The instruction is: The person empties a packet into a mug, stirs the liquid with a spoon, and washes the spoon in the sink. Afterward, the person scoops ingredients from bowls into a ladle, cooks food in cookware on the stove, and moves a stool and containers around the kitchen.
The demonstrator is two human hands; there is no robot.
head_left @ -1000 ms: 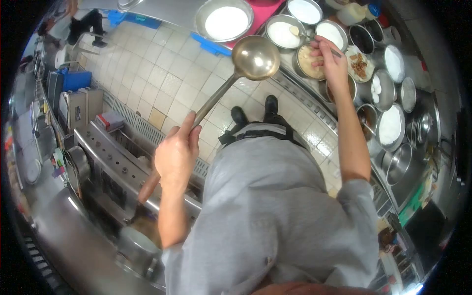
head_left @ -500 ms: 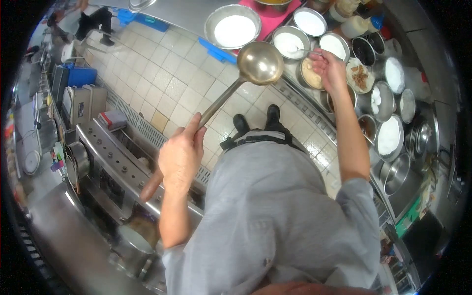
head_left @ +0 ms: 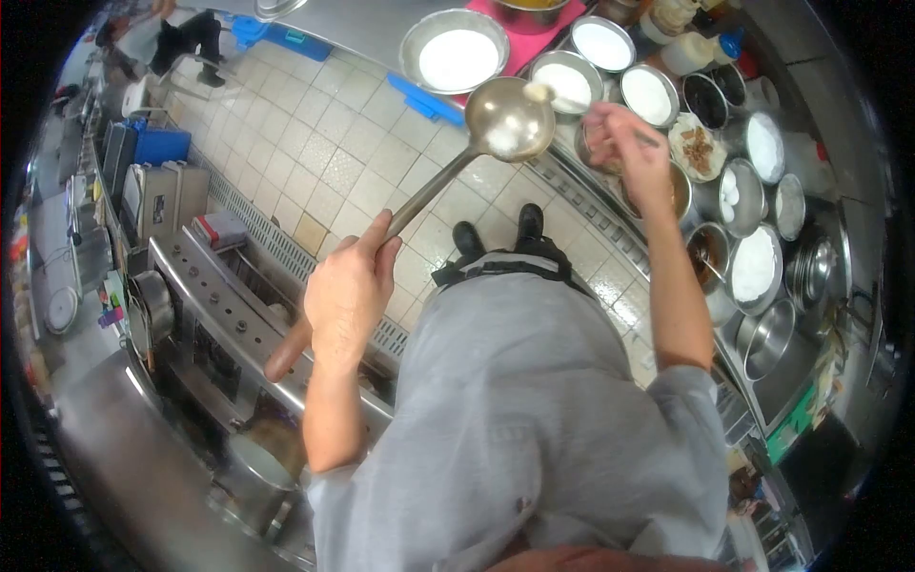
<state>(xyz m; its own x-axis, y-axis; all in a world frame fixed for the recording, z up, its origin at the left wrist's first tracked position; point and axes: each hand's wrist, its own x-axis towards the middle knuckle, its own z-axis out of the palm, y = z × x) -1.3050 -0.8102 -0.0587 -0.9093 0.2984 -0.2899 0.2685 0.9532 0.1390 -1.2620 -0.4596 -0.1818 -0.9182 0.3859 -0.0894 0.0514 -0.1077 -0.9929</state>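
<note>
My left hand (head_left: 348, 291) is closed around the long handle of a metal ladle (head_left: 419, 205). The ladle's bowl is raised over the floor beside the counter, and white powder (head_left: 512, 133) lies inside it. My right hand (head_left: 629, 153), partly blurred, is closed on a small spoon whose handle end (head_left: 646, 139) sticks out behind the fingers. A pale blurred clump (head_left: 538, 92) shows at the ladle's rim; whether it sits on the spoon cannot be made out. Beyond that rim stands a metal bowl of white powder (head_left: 564, 88). Another bowl is mostly hidden under my right hand.
A larger bowl of white powder (head_left: 457, 59) stands at the counter edge near a pink cloth (head_left: 522, 40). Several more seasoning bowls, including one with brown sauce (head_left: 707, 253), fill the right counter. A steel stove front (head_left: 219, 305) runs along the left. Tiled floor lies between.
My right hand has moved slightly left and lower, bringing the spoon from the white powder bowl toward the ladle. White powder now lies in the ladle, which looked bare before.
</note>
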